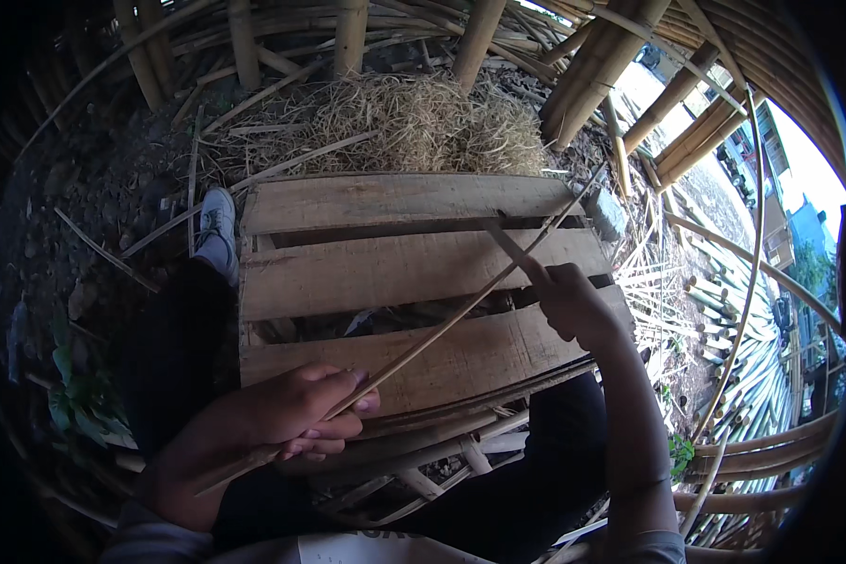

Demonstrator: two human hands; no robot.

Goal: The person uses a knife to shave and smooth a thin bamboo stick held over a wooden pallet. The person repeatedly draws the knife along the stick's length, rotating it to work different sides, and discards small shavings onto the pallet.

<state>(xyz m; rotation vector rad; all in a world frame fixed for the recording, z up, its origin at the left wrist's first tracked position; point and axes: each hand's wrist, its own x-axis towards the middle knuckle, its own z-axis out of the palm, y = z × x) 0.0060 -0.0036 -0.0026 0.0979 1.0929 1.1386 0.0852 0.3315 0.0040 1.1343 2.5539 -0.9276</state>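
Note:
A long thin bamboo strip (442,324) runs slantwise over a slatted wooden table (348,277), from beneath my left forearm up to the table's far right corner. My left hand (301,409) is closed around its near part, in front of the table's near left side. In my right hand (573,303), closed on the handle, is a knife (508,244) whose blade points away and to the left. The blade crosses the strip above the right part of the table; whether its edge touches the strip I cannot tell. My fingers hide most of the handle.
Beyond the table lies a heap of pale shavings (423,122) among bamboo posts (351,38). A stack of cut bamboo poles (752,376) spreads out at the right. My shoe (218,218) rests left of the table. A grey block (607,214) sits by its far right corner.

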